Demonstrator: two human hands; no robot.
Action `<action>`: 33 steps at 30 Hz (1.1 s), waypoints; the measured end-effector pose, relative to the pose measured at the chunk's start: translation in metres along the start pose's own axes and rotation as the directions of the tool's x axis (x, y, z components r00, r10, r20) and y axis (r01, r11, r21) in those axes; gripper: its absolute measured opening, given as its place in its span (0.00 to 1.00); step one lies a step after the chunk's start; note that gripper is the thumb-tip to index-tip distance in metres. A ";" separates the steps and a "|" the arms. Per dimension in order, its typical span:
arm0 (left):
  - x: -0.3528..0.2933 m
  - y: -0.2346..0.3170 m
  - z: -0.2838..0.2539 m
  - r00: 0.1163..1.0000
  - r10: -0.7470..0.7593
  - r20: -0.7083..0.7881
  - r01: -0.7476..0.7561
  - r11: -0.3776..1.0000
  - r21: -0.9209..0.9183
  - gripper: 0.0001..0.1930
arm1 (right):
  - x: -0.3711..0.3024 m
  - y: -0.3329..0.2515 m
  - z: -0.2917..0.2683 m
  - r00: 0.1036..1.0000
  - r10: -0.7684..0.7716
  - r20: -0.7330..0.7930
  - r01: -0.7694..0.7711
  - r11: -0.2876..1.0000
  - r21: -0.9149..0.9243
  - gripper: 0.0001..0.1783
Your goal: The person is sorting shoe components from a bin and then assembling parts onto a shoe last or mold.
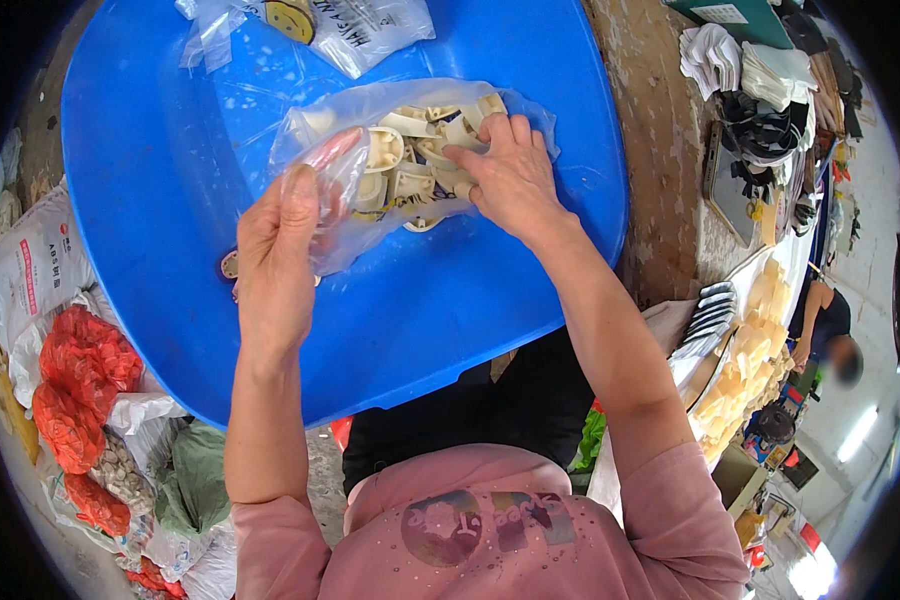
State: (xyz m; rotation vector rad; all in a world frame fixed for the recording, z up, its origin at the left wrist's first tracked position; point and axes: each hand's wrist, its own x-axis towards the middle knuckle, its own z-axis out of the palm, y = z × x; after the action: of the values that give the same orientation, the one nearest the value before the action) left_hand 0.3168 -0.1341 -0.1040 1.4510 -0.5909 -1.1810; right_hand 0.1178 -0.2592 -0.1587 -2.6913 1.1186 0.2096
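Observation:
A clear plastic bag (345, 235) lies in a big blue tub (370, 330), with several cream moulded plastic parts (410, 182) in its wide mouth. My left hand (285, 215) grips the bag's near left side, thumb on top and fingers behind the film. At the bag's right, my right hand (515, 175) rests on the parts with its fingers curled over them; the fingertips are partly hidden among the pieces. A small dark red piece with a cream face (230, 265) sits on the tub floor beside my left wrist.
Another printed plastic bag (360, 30) lies at the tub's far side. Red bags (85, 365) and sacks are piled at left. On the right are stacked gloves (710, 60), a heap of pale yellow pieces (755, 350) and, farther off, a person (825, 320).

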 end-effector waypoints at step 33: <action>0.004 0.003 -0.013 0.998 -0.058 -0.036 0.057 0.998 -0.010 0.21 | 0.037 -0.007 -0.007 0.996 -0.063 -0.069 0.062 0.998 -0.016 0.24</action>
State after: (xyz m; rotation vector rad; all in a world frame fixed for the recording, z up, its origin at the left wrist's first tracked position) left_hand 0.3308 -0.1330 -0.1041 1.4879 -0.5214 -1.1977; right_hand 0.1489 -0.2815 -0.1586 -2.7608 1.0540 0.1142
